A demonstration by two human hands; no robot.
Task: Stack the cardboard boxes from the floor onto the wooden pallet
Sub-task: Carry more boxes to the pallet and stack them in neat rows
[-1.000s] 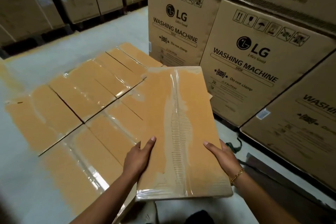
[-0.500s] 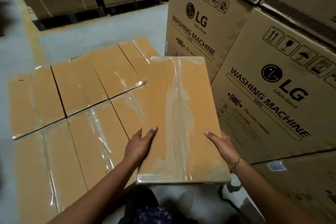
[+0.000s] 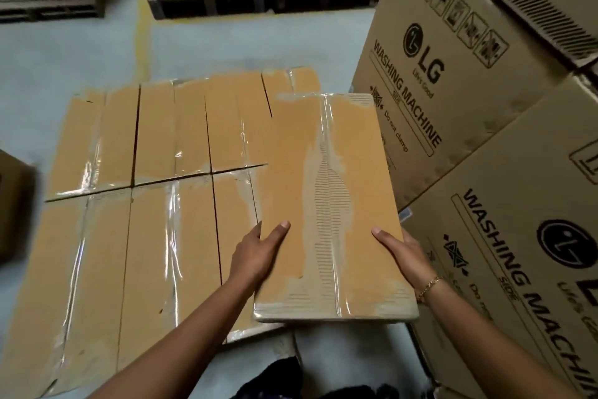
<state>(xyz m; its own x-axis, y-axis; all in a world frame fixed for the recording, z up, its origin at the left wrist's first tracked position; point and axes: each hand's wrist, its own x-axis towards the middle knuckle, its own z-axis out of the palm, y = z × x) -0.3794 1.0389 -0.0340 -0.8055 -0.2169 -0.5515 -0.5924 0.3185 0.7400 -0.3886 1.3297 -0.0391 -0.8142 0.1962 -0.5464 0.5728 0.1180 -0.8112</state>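
**One more box held over the layer's right edge**

A flat layer of boxes (image 3: 155, 204) lies in two rows, taped tops up and packed edge to edge. So a fair part of the stacking looks done. The taped box (image 3: 330, 204) now in hand has not been set down. It hangs above the layer's right edge, long axis pointing away from the person, with its near end jutting past the layer's near edge.

The left hand (image 3: 255, 256) and right hand (image 3: 404, 253) each hold one long side near that end. Both grips are clamped on the box, thumbs flat on top.

I judge that what is left is to lower this box, either into a gap at the layer's right or as the start of a second tier.

The wooden pallet itself cannot be seen, presumably because it is under the layer. The fingers are hidden beneath the box. The layer's right column is covered by the held box, so I cannot tell whether it is full. Left of the layer a brown box (image 3: 13, 204) is cut off and blurred. Washing machine cartons (image 3: 453, 91) stand to the layer's right.
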